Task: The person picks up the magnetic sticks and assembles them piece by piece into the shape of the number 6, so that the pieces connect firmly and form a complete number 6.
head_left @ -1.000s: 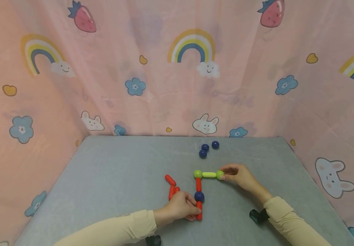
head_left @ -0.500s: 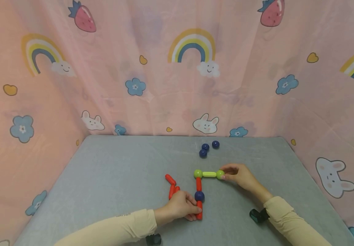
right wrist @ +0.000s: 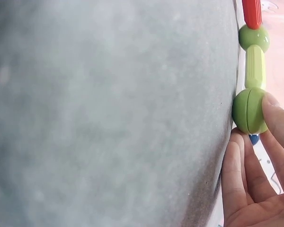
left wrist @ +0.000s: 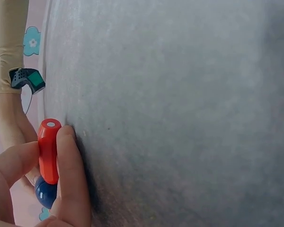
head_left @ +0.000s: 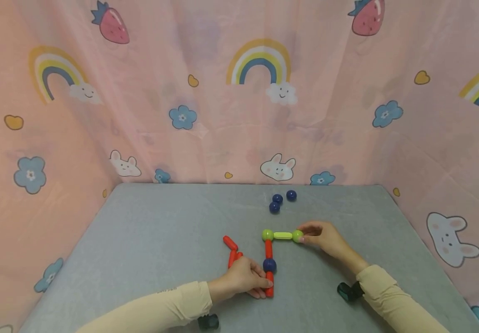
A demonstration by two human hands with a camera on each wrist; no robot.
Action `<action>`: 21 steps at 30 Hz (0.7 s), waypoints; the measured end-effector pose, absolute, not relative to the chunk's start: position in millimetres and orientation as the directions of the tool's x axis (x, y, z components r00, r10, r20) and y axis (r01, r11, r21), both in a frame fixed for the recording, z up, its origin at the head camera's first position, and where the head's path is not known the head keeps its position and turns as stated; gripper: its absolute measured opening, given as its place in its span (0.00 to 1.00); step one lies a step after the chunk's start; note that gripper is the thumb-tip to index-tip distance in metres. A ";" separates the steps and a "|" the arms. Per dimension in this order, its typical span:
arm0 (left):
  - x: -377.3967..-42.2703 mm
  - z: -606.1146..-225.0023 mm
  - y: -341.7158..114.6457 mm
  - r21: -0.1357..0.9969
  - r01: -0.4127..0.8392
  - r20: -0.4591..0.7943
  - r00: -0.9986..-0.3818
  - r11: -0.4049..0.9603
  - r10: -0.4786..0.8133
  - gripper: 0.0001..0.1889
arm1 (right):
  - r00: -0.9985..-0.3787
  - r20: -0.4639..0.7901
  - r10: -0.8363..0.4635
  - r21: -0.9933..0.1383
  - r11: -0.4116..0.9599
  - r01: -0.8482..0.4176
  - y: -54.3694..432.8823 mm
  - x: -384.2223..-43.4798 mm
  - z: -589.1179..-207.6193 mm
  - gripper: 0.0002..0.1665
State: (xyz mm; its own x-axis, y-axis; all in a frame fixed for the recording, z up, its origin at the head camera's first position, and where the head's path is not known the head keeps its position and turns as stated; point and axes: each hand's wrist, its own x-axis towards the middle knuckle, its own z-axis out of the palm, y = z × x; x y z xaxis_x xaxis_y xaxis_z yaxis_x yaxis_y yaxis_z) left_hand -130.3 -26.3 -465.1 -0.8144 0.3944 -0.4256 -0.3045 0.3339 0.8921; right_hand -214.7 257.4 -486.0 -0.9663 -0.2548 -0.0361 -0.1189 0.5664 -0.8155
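Observation:
An L-shaped chain of magnetic rods and balls lies on the table. My left hand (head_left: 245,278) pinches the near red rod (left wrist: 48,151) between thumb and finger; this rod meets a blue ball (head_left: 269,265). Beyond that ball, another red rod (head_left: 268,249) leads to a green ball (head_left: 267,235) at the corner. From there a light green rod (head_left: 283,236) runs right to a second green ball (right wrist: 249,111), which my right hand (head_left: 324,239) pinches with thumb and fingers.
Loose red rods (head_left: 230,243) lie left of the chain, partly hidden behind my left hand. Toward the back of the grey table (head_left: 173,217) sit three blue balls (head_left: 277,199). A patterned pink curtain (head_left: 223,138) hangs behind and at both sides.

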 end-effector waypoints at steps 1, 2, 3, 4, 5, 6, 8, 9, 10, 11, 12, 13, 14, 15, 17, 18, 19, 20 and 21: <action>-130.3 -465.3 -26.3 0.892 -0.309 -0.427 -0.814 0.330 0.394 0.07 | -0.966 -0.035 -0.257 -0.817 0.564 -0.121 257.3 -214.5 -485.8 0.22; -130.2 -465.5 -26.2 0.893 -0.313 -0.428 -0.813 0.324 0.394 0.07 | -0.965 -0.034 -0.259 -0.818 0.562 -0.122 257.3 -214.4 -485.5 0.22; -130.2 -465.7 -26.3 0.894 -0.317 -0.429 -0.812 0.318 0.396 0.07 | -0.965 -0.034 -0.261 -0.819 0.561 -0.122 257.3 -214.2 -485.3 0.22; -130.2 -465.8 -26.4 0.894 -0.320 -0.429 -0.812 0.312 0.396 0.07 | -0.965 -0.034 -0.261 -0.819 0.561 -0.123 257.2 -214.1 -485.0 0.22; -130.0 -466.0 -26.5 0.895 -0.323 -0.429 -0.811 0.307 0.397 0.07 | -0.965 -0.036 -0.261 -0.819 0.561 -0.121 257.1 -214.1 -484.6 0.22; -130.0 -466.2 -26.5 0.896 -0.327 -0.430 -0.810 0.302 0.398 0.07 | -0.965 -0.037 -0.260 -0.819 0.561 -0.120 257.1 -214.1 -484.3 0.22; -129.9 -466.8 -26.5 0.897 -0.332 -0.429 -0.810 0.291 0.399 0.07 | -0.966 -0.040 -0.257 -0.819 0.562 -0.115 256.9 -214.1 -483.7 0.22; -129.8 -467.3 -26.4 0.898 -0.334 -0.429 -0.810 0.287 0.399 0.07 | -0.966 -0.041 -0.255 -0.819 0.563 -0.114 256.8 -214.2 -483.6 0.22; -129.8 -467.8 -26.4 0.898 -0.337 -0.430 -0.810 0.284 0.399 0.07 | -0.966 -0.043 -0.255 -0.818 0.564 -0.113 256.7 -214.2 -483.5 0.22; -129.7 -468.4 -26.2 0.897 -0.340 -0.432 -0.809 0.282 0.398 0.07 | -0.966 -0.044 -0.254 -0.818 0.564 -0.111 256.7 -214.2 -483.5 0.22; -129.6 -469.0 -26.0 0.896 -0.345 -0.435 -0.809 0.279 0.397 0.07 | -0.966 -0.045 -0.254 -0.818 0.565 -0.110 256.7 -214.2 -483.4 0.22; -129.6 -469.8 -25.7 0.895 -0.349 -0.437 -0.808 0.277 0.395 0.08 | -0.966 -0.047 -0.253 -0.818 0.564 -0.109 256.7 -214.3 -483.6 0.22; -129.4 -470.5 -25.3 0.894 -0.353 -0.439 -0.808 0.275 0.393 0.08 | -0.966 -0.048 -0.254 -0.818 0.565 -0.108 256.8 -214.4 -483.7 0.22; -129.3 -471.1 -25.0 0.894 -0.356 -0.441 -0.807 0.274 0.392 0.08 | -0.966 -0.048 -0.253 -0.818 0.565 -0.107 256.8 -214.4 -483.8 0.22; -129.2 -472.1 -24.3 0.892 -0.361 -0.445 -0.807 0.272 0.387 0.08 | -0.966 -0.049 -0.254 -0.819 0.564 -0.106 256.8 -214.5 -483.8 0.22; -129.1 -472.5 -24.0 0.892 -0.364 -0.446 -0.807 0.269 0.387 0.08 | -0.966 -0.049 -0.254 -0.819 0.564 -0.106 256.7 -214.6 -483.8 0.22; -129.2 -472.8 -23.8 0.891 -0.366 -0.447 -0.807 0.267 0.386 0.08 | -0.966 -0.051 -0.253 -0.821 0.562 -0.104 256.6 -214.6 -483.7 0.22; -129.2 -473.0 -23.7 0.891 -0.368 -0.449 -0.806 0.266 0.386 0.08 | -0.966 -0.052 -0.254 -0.821 0.561 -0.104 256.5 -214.5 -483.6 0.22; -129.3 -473.1 -23.6 0.890 -0.372 -0.451 -0.804 0.264 0.387 0.08 | -0.966 -0.054 -0.254 -0.822 0.560 -0.101 256.3 -214.4 -483.4 0.22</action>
State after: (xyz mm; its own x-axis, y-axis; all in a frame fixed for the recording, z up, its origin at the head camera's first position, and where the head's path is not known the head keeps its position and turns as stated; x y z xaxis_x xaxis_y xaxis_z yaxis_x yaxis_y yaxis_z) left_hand -129.3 -23.6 -473.1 -0.8041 0.3871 -0.4512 -0.3724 0.2637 0.8898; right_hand -214.4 256.3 -483.4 -0.9658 -0.2538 -0.0539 -0.1014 0.5602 -0.8222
